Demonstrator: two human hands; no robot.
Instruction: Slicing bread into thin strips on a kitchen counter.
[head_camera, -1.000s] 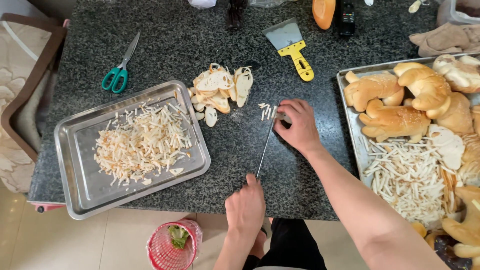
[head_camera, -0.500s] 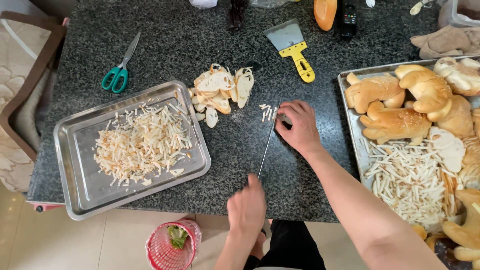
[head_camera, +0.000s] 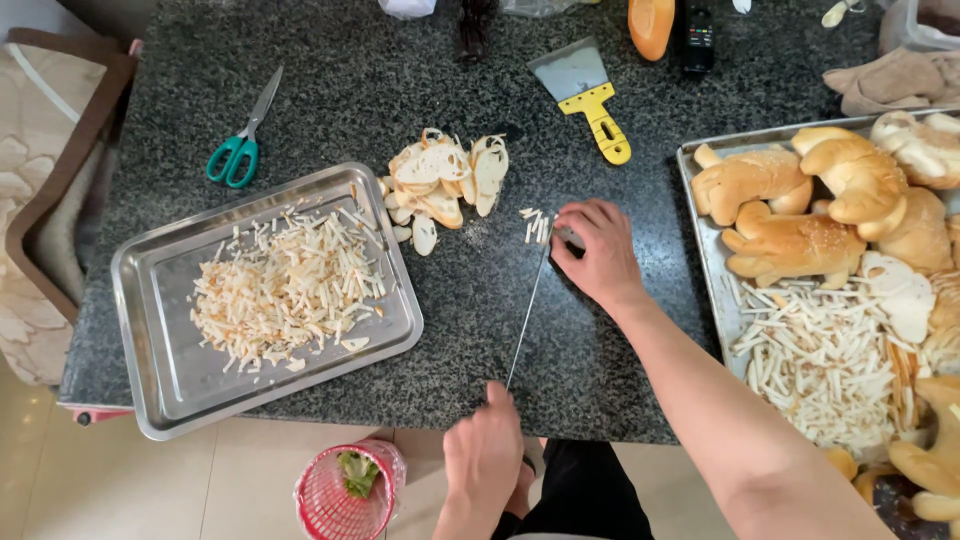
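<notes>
The knife (head_camera: 528, 312) lies flat on the bench (head_camera: 640, 330), its handle gripped by left-hand (head_camera: 487, 450) fingers, while right-hand (head_camera: 597, 252) fingers pinching the blade tip could slip and be cut.

At the top edge of the frame, right of centre, a small black oblong handheld device (head_camera: 699, 35) lies on the dark speckled stone counter (head_camera: 350, 80), with a tiny pale display strip and rows of small buttons too small to make out. Just left of it sits a rounded orange plastic object (head_camera: 651, 24), cut off by the frame. At the top centre, a clear crinkled plastic bag (head_camera: 545, 6) barely shows. No labels or signs are visible.
</notes>
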